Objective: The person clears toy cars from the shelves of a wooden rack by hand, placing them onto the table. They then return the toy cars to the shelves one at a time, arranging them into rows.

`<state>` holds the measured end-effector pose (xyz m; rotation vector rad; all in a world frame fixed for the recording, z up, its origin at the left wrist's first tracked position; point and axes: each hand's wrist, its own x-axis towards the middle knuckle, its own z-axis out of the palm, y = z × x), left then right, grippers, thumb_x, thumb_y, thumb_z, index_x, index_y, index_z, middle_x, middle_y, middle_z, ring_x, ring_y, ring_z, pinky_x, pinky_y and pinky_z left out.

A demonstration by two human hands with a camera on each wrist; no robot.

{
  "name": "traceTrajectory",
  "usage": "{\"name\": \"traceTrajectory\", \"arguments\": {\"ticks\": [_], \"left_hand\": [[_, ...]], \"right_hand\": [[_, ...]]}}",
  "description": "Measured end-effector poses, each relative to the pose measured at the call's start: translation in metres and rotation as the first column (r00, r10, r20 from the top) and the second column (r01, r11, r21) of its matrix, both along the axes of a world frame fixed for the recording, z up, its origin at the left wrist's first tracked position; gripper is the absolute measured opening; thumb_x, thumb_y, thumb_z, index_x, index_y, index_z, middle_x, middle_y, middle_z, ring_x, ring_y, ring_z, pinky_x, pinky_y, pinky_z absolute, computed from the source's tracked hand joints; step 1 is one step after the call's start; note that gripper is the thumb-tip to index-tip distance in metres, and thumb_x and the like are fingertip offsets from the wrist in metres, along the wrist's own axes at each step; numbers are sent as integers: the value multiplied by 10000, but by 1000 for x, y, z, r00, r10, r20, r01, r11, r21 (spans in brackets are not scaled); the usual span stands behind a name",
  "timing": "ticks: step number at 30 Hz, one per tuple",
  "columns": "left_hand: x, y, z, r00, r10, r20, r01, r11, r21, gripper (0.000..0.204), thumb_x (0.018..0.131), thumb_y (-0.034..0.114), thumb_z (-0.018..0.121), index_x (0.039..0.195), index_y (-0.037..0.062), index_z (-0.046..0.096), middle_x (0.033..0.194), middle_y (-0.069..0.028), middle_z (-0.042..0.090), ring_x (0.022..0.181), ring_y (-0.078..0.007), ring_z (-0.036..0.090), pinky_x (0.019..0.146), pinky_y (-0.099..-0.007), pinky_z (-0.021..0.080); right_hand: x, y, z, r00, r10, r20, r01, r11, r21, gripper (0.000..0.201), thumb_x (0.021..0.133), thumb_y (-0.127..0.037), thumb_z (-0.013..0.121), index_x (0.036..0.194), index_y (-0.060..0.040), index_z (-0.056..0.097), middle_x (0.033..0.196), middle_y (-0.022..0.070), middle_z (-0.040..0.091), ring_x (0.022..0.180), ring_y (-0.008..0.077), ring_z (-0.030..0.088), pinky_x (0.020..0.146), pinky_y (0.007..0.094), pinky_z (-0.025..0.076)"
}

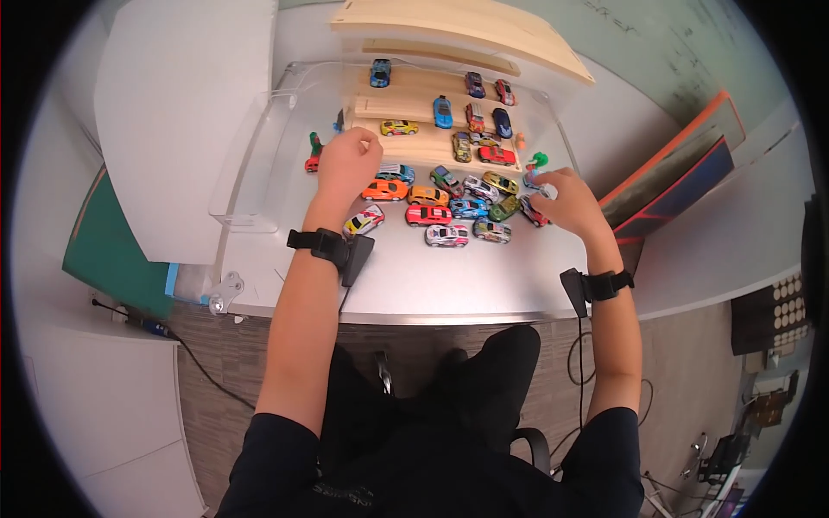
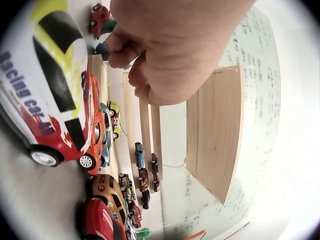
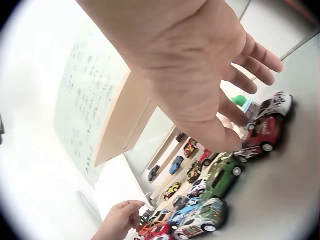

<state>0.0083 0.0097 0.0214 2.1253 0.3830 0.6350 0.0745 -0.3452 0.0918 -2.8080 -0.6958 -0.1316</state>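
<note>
My left hand (image 1: 350, 164) is over the left end of the wooden tiered shelf, its fingers loosely curled; in the right wrist view (image 3: 120, 220) no object shows in its grasp. A small blue thing (image 2: 101, 48) sits close by its fingertips. Left of that hand is a red toy car (image 1: 313, 163) with a green figure (image 1: 315, 142). At the right of the car cluster, my right hand (image 1: 567, 207) has its fingers spread. Its thumb and index finger come right up to a red toy car (image 3: 263, 135) and a white-and-black toy car (image 3: 275, 107).
Several toy cars, including an orange car (image 1: 384, 190) and a white-and-pink car (image 1: 446, 236), crowd the table before the shelf. More stand on the steps (image 1: 397, 108), such as a blue car (image 1: 443, 112). A wooden panel (image 1: 466, 30) overhangs behind. Orange-edged boards (image 1: 673, 164) lean at right.
</note>
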Motion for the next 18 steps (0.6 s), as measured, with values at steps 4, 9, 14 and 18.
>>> {"name": "traceTrajectory", "arguments": {"ticks": [4,9,14,18], "left_hand": [[-1,-2,0,1000,-25,-19,25,1000,3,212,879,210,661,996,40,707,704,-68,648,637,-179,618,623,-331,499],[-2,-4,3,999,-33,-16,32,999,-11,217,877,208,656,996,34,707,687,-73,650,629,-190,624,616,-345,501],[-2,-3,2,999,-41,-15,41,999,8,225,866,222,654,995,47,712,734,-122,677,695,-269,665,671,-390,526],[1,-3,-3,999,-25,40,23,999,40,227,866,225,666,1003,50,712,702,-98,656,656,-241,644,647,-369,511]], "right_hand": [[-2,63,31,992,128,16,-129,991,33,392,788,-322,684,1086,-75,742,1105,247,675,1004,362,671,879,416,528],[21,156,45,969,215,-124,-202,973,112,470,839,-316,665,1199,-14,676,1055,220,708,958,309,692,836,397,537],[71,238,7,952,285,108,-290,957,27,615,841,-388,644,1334,-29,573,1141,226,687,1060,358,671,914,436,531],[76,283,3,994,90,65,-94,994,62,682,850,-465,601,1359,-17,532,1208,247,657,1105,380,651,937,460,523]]}}
